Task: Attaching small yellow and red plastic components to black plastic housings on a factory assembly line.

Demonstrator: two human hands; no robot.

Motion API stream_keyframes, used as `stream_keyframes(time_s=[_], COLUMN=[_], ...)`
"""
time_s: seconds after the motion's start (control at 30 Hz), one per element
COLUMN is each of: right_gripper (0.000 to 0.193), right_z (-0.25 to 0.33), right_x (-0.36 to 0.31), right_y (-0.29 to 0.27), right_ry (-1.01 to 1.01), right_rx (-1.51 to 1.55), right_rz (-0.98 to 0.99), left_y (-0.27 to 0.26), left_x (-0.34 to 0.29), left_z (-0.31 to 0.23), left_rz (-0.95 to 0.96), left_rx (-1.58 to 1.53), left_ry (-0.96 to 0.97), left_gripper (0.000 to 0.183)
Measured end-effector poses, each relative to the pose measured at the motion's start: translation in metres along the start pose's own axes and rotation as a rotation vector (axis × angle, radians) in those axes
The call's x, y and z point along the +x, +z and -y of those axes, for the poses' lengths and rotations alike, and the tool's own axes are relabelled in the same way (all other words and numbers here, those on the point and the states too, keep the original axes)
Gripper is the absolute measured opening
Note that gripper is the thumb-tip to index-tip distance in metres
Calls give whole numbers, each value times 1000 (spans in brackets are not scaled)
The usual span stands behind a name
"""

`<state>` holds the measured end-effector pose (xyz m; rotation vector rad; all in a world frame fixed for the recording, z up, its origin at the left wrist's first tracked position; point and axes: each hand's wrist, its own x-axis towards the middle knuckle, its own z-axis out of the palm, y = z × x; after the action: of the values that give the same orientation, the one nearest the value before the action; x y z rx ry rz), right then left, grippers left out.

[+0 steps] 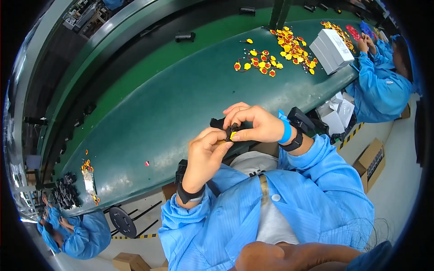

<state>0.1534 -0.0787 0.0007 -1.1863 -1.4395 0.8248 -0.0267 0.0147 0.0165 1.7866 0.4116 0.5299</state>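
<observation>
My left hand (pixel 204 156) and my right hand (pixel 260 125) meet over the near edge of the green table, fingers pinched together. Between them is a small black plastic part (pixel 218 123), partly covered by my fingers. A small yellow piece (pixel 233 135) shows at the part, beside my right thumb. My left fingertips grip its near left side. The right fingers curl over it from above. Exactly how the yellow piece sits against the black part is hidden.
Loose yellow-and-red pieces (pixel 260 62) with dark wires lie at the far right, near a white box (pixel 332 50). Another red piece (pixel 147 163) lies to the left. Black parts (pixel 68 192) are heaped at far left. Black parts (pixel 185 36) rest on the green conveyor (pixel 153 58). Co-workers sit at both ends.
</observation>
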Motion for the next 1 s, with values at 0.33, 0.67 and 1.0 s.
stream_keyframes(time_s=[0.33,0.67,1.0], right_gripper=[18,16,18], right_z=[-2,7,10], right_x=[2,-9,-12], right_y=[8,3,2], right_ry=[-36,-131,-147], right_rx=[44,-239,-264], right_rz=[-76,-216,-226], left_y=[-3,1,-13], left_x=[0,-3,-3], left_z=[-1,-5,-11], left_rz=[-16,-106,-202], left_rx=[78,393,323], left_ry=[46,273,248], left_gripper=[14,31,25])
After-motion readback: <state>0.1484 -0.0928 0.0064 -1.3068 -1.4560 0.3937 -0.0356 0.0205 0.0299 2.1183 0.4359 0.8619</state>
